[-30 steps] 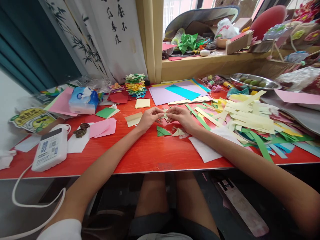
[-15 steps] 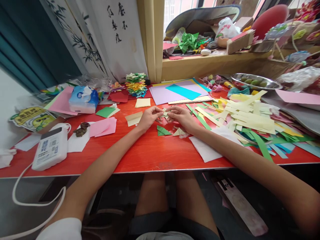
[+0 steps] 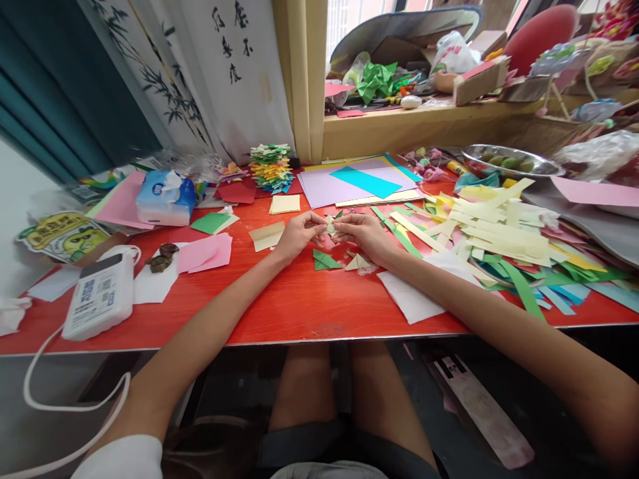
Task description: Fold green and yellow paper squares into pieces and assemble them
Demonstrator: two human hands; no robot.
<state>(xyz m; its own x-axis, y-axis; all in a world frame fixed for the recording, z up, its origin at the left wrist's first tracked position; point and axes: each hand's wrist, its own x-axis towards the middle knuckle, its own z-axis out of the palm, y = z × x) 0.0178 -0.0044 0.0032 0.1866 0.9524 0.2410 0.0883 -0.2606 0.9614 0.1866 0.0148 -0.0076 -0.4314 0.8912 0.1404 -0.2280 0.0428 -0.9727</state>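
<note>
Pale folded paper piece (image 3: 330,225) (small), pinched between left hand (image 3: 298,234) and right hand (image 3: 363,233), fingertips closed.

A white short sleeve (image 3: 124,459) covers the left shoulder. The left forearm (image 3: 214,319) and right forearm (image 3: 474,313) are bare. Dark shorts (image 3: 299,447) cover the thighs, below a pale shirt hem (image 3: 329,472).

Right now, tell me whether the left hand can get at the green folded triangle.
Probably yes: the green folded triangle lies uncovered beside the left hand, which pinches a cream folded paper.
</note>
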